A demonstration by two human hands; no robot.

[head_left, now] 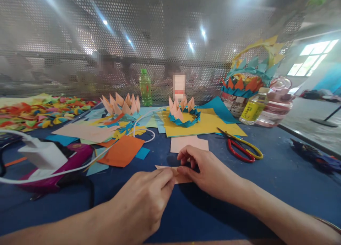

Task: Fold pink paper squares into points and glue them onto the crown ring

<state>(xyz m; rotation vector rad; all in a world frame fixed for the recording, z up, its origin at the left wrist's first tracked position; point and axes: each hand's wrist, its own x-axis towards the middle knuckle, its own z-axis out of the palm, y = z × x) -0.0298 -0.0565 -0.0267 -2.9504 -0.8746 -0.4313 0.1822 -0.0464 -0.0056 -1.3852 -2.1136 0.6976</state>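
A small pale-pink sheet of paper (184,180), partly folded, lies on the table under both hands. My left hand (150,195) is closed, its fingertips pressed on the paper's middle. My right hand (205,170) has its fingers curled, with thumb and fingertips pinching the paper's upper right part. Much of the fold is hidden by the fingers. Just beyond them rest more pale-pink pieces of paper (189,144). Farther back, a ring of blue folded paper with pink points (184,117) sits on yellow sheets (207,126).
Red-and-yellow-handled scissors (241,150) lie at right, near bottles (253,108) and a decorated paper basket (243,83). To the left are an orange sheet (122,152), a white charger (44,156) on a purple power strip (77,158), and cut paper scraps (50,111). A green bottle (145,88) stands behind.
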